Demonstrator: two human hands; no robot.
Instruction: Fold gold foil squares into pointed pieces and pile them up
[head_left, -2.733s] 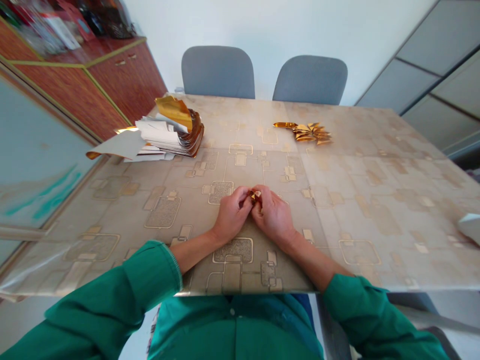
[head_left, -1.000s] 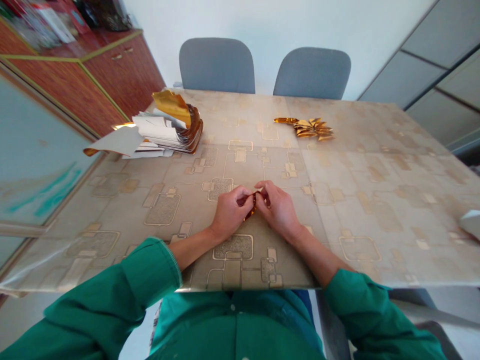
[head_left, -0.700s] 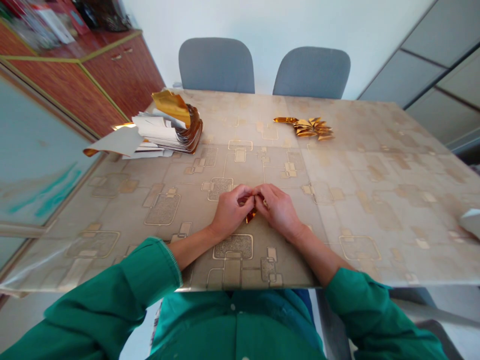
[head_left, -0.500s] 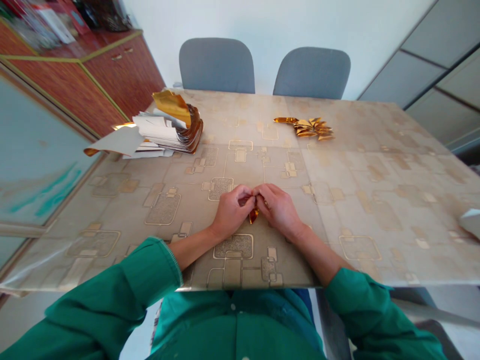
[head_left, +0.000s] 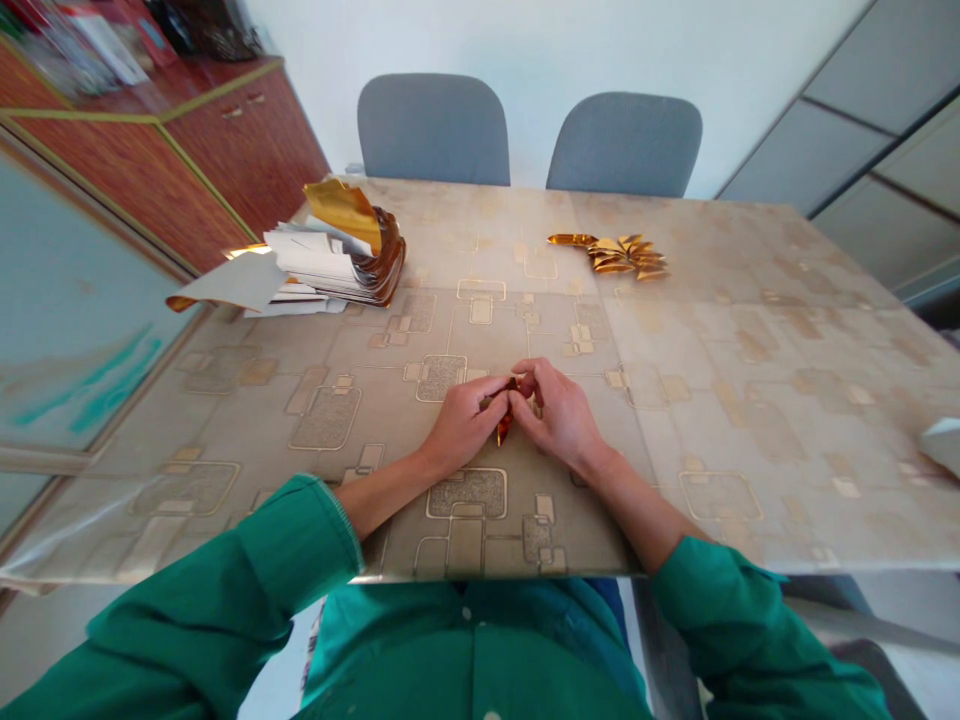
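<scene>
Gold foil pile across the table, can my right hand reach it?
Probably yes, with a stretch: nothing stands between the right hand and the gold foil pile, but it holds a foil fold.

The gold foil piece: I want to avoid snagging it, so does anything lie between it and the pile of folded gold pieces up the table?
Nothing visible does. Held between the left hand and right hand, the gold foil piece has only the patterned table cover between it and the pile of folded gold pieces.

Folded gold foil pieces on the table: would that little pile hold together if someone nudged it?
Probably not. The folded gold foil pieces seem only to lie fanned against each other, so a nudge would likely scatter them. They look very light, and the glossy table cover suggests they'd slide easily.
</scene>
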